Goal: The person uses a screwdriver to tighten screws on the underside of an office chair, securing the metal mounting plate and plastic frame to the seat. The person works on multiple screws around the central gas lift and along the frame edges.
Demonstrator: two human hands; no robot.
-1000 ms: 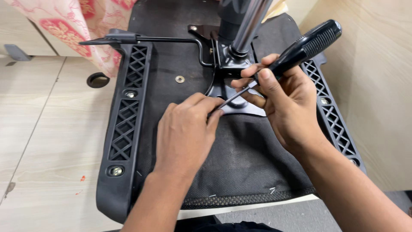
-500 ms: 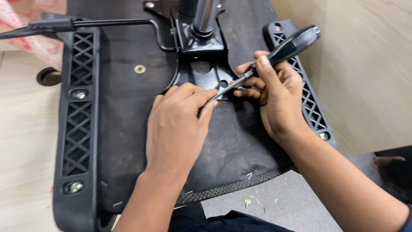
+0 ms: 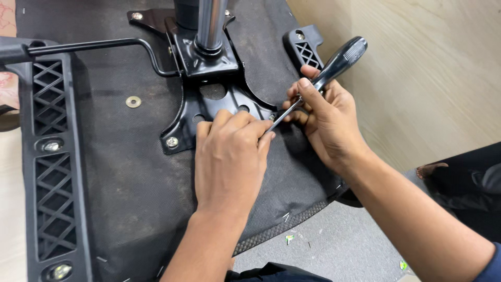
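Note:
An upturned office chair seat (image 3: 130, 172) lies in front of me, its black fabric underside facing up. A black metal mounting plate (image 3: 209, 99) with a chrome gas cylinder (image 3: 210, 21) is fixed at its middle. My right hand (image 3: 326, 120) grips a black-handled screwdriver (image 3: 339, 60), whose shaft slants down to the plate's near right corner. My left hand (image 3: 229, 156) rests flat on the seat and plate, fingertips pinching around the screwdriver tip. The tip and whatever sits under it are hidden by my fingers.
A silver screw (image 3: 171, 141) sits in the plate's near left corner. A loose washer (image 3: 133, 102) lies on the fabric. Black lattice armrest brackets (image 3: 49, 156) run along the left and one stands at the right (image 3: 305, 49). A lever rod (image 3: 94, 46) sticks out left. Wooden panel at right.
The view has shifted so the seat sits further left and closer. My hands keep the same grip at the plate's corner; the screwdriver handle has tilted slightly.

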